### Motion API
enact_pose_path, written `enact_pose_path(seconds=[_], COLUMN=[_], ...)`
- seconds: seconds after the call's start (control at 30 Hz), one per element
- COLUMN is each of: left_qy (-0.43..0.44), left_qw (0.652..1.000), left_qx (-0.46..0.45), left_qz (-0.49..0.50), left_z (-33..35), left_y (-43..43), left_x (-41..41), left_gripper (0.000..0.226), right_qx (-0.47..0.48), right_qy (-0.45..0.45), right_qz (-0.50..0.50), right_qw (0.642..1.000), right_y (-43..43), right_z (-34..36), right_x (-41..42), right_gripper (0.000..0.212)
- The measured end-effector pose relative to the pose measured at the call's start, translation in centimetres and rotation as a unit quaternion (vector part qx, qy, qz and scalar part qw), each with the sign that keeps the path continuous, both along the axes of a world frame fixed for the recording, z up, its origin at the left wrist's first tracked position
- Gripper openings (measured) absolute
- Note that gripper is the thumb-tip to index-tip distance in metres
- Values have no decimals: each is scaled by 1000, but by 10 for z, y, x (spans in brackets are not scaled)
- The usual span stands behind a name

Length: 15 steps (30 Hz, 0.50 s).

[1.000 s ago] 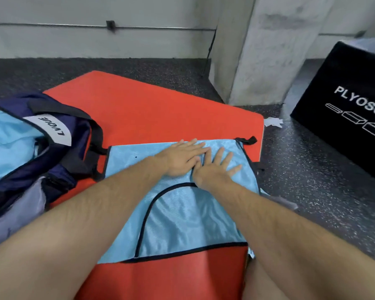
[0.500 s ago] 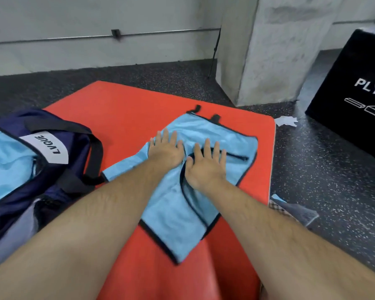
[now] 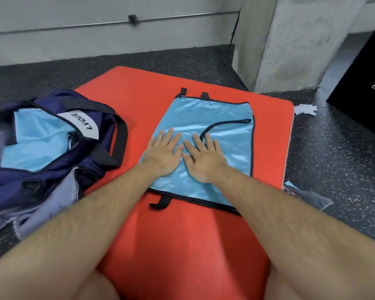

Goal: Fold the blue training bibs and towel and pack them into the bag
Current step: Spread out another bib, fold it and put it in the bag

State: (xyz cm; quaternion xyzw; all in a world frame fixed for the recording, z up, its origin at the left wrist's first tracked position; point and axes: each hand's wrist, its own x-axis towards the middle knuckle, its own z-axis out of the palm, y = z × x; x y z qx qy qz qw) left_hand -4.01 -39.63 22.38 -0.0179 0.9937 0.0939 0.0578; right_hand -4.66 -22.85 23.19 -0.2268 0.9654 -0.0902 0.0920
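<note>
Bib [image 3: 225, 109] now lies squared, not skewed; left hand [image 3: 162, 156] and right hand [image 3: 204, 161] press flat, fingers straight; slick fabric under palms may slide, unfolding.

Brightness: even, fairly bright indoor light from overhead; colours look saturated.
Glare: pale sheen streaks across the blue bib [image 3: 225, 109] at centre frame.
Shadows: a soft dark patch on the red mat [image 3: 182, 245], lower centre.
Distortion: wide-angle bending; the wall rail [image 3: 74, 28] at top bows, and the lower corners swell.
Sharpness: the centre is fairly crisp; the black box [image 3: 359, 94] at the right edge is soft.
</note>
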Motion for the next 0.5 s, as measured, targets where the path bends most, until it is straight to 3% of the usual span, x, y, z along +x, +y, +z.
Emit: enact_pose_path(seconds=[0.17, 0.37, 0.5], left_qy=[-51, 54, 25], left_qw=[996, 996, 998], left_qx=[-7, -10, 38], left_qz=[68, -71, -42], left_z=[9, 9, -3], left_y=[22, 17, 28], left_x=[47, 105, 130], left_gripper=[63, 60, 58], right_qx=[12, -51, -66], right_qy=[66, 48, 30], right_qz=[59, 75, 70], right_qw=[996, 995, 995], right_y=[4, 17, 26], right_z=[10, -2, -7], right_x=[36, 97, 112], right_gripper=[58, 59, 58])
